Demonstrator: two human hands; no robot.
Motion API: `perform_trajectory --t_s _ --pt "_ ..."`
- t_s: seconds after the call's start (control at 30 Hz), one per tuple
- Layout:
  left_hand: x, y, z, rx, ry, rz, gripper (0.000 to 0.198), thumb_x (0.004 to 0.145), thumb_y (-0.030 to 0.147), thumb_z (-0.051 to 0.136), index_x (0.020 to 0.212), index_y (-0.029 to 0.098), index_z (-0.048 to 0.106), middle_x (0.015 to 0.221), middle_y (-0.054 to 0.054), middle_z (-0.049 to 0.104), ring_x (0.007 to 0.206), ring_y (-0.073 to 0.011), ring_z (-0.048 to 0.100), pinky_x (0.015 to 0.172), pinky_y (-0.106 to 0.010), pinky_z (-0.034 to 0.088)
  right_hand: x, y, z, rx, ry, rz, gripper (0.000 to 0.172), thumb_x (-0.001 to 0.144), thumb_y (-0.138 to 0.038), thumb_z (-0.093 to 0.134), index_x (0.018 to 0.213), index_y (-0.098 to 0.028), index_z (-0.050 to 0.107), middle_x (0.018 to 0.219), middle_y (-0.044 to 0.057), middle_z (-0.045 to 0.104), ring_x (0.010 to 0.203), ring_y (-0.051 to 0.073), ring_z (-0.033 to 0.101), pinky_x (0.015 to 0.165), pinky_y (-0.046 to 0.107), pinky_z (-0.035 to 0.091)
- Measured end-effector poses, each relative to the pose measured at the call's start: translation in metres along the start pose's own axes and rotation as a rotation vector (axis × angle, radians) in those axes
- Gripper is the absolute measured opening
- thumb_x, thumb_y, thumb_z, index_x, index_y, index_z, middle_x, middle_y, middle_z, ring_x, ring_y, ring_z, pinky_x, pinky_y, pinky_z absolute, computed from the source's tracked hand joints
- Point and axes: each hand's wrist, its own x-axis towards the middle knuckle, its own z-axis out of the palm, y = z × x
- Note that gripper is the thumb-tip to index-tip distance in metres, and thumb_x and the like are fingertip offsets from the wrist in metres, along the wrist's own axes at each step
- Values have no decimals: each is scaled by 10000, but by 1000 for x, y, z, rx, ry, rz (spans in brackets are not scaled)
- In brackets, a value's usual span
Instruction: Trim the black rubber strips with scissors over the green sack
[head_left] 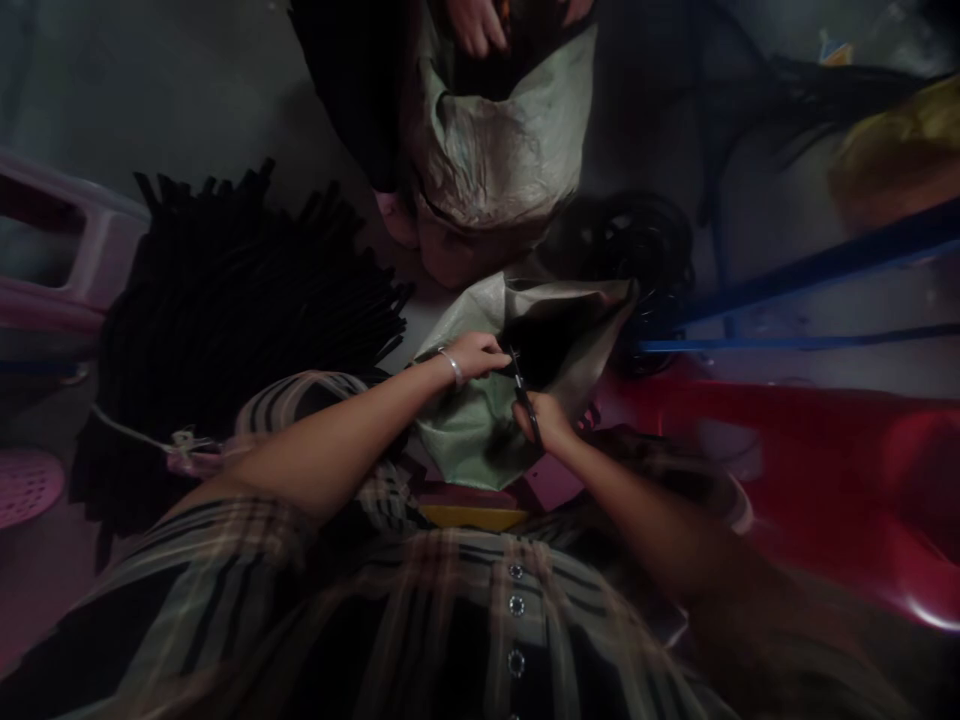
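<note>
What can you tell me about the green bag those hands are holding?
The pale green woven sack looks like crumpled, slightly shiny plastic weave. Its mouth gapes open, dark inside. The left hand, with a silver bangle, pinches its edge, and the right hand holds a narrow black object at the opening. It sits just beyond the person's plaid shirt.

Pale green sack — black scissors — cream-and-black plaid shirt

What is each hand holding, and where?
The left hand pinches the edge of a green woven sack; the right hand holds what look like black scissors, grip point unclear.
</note>
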Motion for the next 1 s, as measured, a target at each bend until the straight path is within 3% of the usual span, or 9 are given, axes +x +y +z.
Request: perform_trajectory --t_s 0.2,0.43,0.63,0.83,1.0 --pt "0 3 -15 168 -101 -34 204 733 349 586 810 167 636 548 34 546 407 -64 464 418 -178 345 8 9 2 56 56 42 217 731 -314 445 590 -163 513 509 -26 437 501 81 424 470 188 246" --pt "-1 2 -11 411 -60 -4 205 718 370 568 760 184 644 519 37 567 411 -76 463 431 -190 295 8 9 3 80 -57 130 198 710 -276 478 570 -152 541 467 -25 436 464 77 431 461 192 251" --pt "1 1 -11 549 -8 73 167 705 345 584 698 192 652 553 20 588 514 -95 495 492 -194 313 9 9 1 58 -69 147 230 728 -280 480 555 -148 552 471 -6 466 469 89 450 464 200 263" --pt "4 0 -10 267 33 -21 173 709 321 585 745 165 649 537 30 540 465 -76 447 462 -188 319 16 13 5 45 -64 117 203 735 -269 461 641 -146 591 592 24 563 566 114 491 506 202 306" --pt "-2 8 -7 6 -17 -78 156 720 257 594 815 136 623 527 42 496 396 -45 396 400 -173 288 17 8 8 33 -90 74 199 750 -274 436 776 -167 601 750 34 622 679 148 533 567 208 350"
